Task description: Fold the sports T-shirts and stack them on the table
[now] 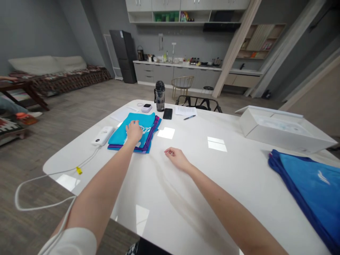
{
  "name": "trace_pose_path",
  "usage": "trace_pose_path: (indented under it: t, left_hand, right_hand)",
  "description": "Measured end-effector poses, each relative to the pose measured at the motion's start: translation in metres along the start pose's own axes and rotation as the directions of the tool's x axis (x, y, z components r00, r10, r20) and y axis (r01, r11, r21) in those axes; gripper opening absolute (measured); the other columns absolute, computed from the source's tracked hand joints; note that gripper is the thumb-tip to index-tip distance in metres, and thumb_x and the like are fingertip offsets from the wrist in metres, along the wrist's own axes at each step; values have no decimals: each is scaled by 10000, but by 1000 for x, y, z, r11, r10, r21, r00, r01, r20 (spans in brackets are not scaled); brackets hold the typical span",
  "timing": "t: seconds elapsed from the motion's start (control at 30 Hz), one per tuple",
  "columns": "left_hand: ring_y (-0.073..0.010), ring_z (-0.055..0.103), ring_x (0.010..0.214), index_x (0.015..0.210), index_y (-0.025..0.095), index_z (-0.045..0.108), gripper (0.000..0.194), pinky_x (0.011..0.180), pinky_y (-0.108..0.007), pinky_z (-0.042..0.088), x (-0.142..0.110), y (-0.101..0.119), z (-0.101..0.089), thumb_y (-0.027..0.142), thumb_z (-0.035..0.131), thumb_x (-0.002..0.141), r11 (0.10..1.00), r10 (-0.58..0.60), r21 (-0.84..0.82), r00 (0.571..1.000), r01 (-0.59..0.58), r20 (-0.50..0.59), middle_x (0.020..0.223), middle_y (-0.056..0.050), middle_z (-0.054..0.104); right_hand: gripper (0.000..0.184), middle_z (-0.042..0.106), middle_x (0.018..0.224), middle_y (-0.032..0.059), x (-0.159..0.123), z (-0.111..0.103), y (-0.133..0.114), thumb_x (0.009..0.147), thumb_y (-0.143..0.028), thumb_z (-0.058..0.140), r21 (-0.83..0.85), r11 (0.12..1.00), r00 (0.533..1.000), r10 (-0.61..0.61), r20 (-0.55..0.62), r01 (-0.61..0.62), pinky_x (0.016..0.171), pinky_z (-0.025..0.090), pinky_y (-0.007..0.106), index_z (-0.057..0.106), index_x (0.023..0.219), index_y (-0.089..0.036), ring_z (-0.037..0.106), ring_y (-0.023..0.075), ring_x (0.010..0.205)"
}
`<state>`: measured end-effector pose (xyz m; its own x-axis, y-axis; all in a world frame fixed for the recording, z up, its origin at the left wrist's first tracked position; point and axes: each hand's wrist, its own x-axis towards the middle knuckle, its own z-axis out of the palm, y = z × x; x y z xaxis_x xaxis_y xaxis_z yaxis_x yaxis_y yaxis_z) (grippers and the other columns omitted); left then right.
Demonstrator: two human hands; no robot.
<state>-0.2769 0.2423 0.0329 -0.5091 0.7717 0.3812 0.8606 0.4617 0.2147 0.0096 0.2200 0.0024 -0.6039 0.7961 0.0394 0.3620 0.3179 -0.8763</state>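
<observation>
My left hand [134, 132] lies flat, fingers spread, on top of a folded stack of garments [145, 124] at the far left of the white table [207, 170]. The top garment is turquoise with white print; purple and blue layers show beneath it. My right hand [176, 157] rests on the bare tabletop to the right of the stack, fingers loosely curled, holding nothing. A pile of blue garments [310, 184] lies unfolded at the table's right edge.
A white power bank [103, 136] with a cable sits left of the stack. Behind it stand a dark bottle [159, 95], a phone [167, 113], a small white device [146, 108], paper and a pen [189, 117]. An open white box [281, 128] is at the far right.
</observation>
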Motion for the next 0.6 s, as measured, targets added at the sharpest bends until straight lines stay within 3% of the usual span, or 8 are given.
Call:
trace_pose_path:
  t: [0.13, 0.37, 0.43, 0.6]
  left_hand:
    - [-362, 524, 1256, 1412, 96, 462, 481, 1009, -502, 413, 34, -26, 15, 241, 411, 956, 991, -134, 42, 982, 129, 131, 1376, -234, 543]
    - [-396, 514, 1238, 1234, 118, 604, 373, 1018, -592, 361, 71, -30, 33, 235, 385, 955, 979, -202, 83, 960, 189, 196, 1310, -231, 600]
    - [-383, 537, 1190, 1146, 156, 648, 333, 988, -584, 377, 72, -29, 30, 234, 387, 954, 982, -190, 52, 968, 184, 166, 1271, -200, 625]
    - [-361, 537, 1130, 1004, 205, 677, 299, 942, -547, 381, 57, -13, 10, 231, 384, 957, 994, -113, -8, 993, 113, -29, 1173, -155, 656]
  right_hand:
    - [213, 654, 798, 0, -1, 9, -7, 911, -304, 571, 64, 998, 999, 5, 53, -9, 647, 405, 239, 715, 999, -175, 539, 114, 642]
    - [243, 616, 745, -10, -8, -4, 10, 910, -365, 571, 105, 992, 997, 60, 51, -66, 620, 382, 238, 710, 1001, -187, 524, 121, 644]
    - [249, 612, 753, -9, -10, -9, 16, 904, -376, 572, 121, 990, 997, 69, 32, -72, 629, 385, 243, 708, 999, -190, 523, 126, 658]
    - [267, 619, 774, -6, -16, -23, 23, 893, -396, 571, 122, 991, 998, 61, -4, -60, 644, 395, 250, 702, 1007, -194, 517, 128, 664]
